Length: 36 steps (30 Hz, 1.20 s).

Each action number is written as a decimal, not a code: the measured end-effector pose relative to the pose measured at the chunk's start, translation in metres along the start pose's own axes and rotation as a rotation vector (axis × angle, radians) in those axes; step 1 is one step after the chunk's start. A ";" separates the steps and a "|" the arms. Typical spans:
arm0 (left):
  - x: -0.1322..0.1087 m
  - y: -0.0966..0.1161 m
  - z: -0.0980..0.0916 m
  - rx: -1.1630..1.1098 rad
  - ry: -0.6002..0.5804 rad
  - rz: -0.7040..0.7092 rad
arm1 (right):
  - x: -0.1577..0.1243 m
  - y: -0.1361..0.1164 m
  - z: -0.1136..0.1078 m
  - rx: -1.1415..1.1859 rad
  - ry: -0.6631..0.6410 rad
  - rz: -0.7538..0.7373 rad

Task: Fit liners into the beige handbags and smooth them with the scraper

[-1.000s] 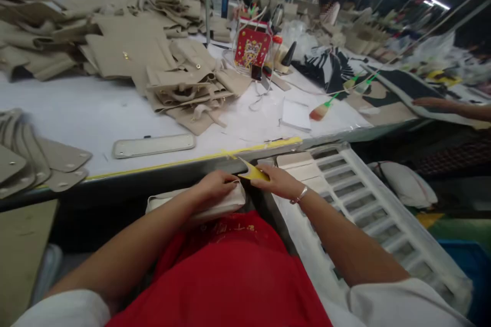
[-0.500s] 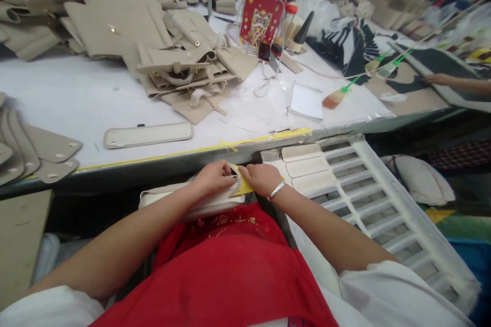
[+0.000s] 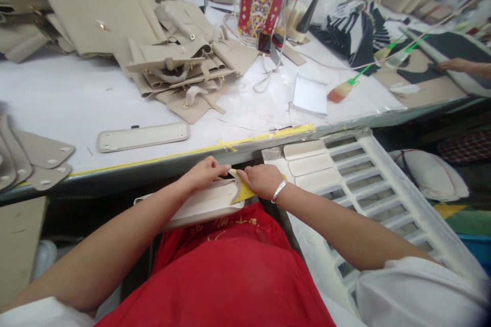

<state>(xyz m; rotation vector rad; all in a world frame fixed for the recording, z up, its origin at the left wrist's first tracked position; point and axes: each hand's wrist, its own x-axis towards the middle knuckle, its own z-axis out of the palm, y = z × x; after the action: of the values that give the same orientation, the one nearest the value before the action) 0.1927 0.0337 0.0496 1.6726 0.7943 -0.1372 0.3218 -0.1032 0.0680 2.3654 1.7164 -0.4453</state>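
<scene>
On my lap, against the table's front edge, lies an off-white leather bag piece (image 3: 199, 207) with a raised rim. My left hand (image 3: 205, 173) is closed at its upper edge, thumb and fingers pinched together near the right corner. Across the piece's right end sits a flat yellow sheet (image 3: 243, 193) with a curved edge. My right hand (image 3: 264, 181) grips that sheet from the right, its fingers folded and the thumb pointing left. The fingertips of both hands nearly meet; what lies between the left fingers is too small to make out.
Beyond the table edge lies a long beige strap panel (image 3: 142, 138). Beige bag parts (image 3: 184, 61) are piled behind it. On my right stands a white slatted rack (image 3: 356, 184) with pale strips. A glue bottle (image 3: 341, 93) and a co-worker's hand (image 3: 454, 65) are farther right.
My left hand has shifted left and up along the edge, uncovering more of the off-white piece. The right hand keeps its hold on the yellow sheet. The view has turned slightly.
</scene>
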 end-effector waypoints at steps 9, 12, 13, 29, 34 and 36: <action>0.013 -0.002 0.000 0.077 -0.143 0.014 | 0.004 0.004 0.001 -0.008 0.020 -0.082; 0.011 0.001 -0.004 0.154 -0.213 0.005 | 0.005 0.006 0.001 -0.015 0.023 -0.111; 0.009 0.002 -0.006 0.175 -0.222 0.000 | 0.006 0.006 0.001 -0.018 0.024 -0.123; -0.028 -0.016 -0.014 0.529 -0.090 0.185 | 0.029 -0.001 -0.013 -0.060 -0.036 -0.396; -0.053 -0.018 -0.013 0.746 0.016 0.164 | 0.046 -0.018 -0.023 -0.125 -0.016 -0.582; -0.057 -0.017 -0.013 0.762 0.014 0.174 | 0.051 -0.022 -0.033 -0.157 -0.031 -0.602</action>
<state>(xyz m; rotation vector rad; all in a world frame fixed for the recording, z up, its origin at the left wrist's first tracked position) 0.1355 0.0216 0.0673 2.4524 0.6341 -0.3361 0.3201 -0.0397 0.0820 1.6935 2.3357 -0.4040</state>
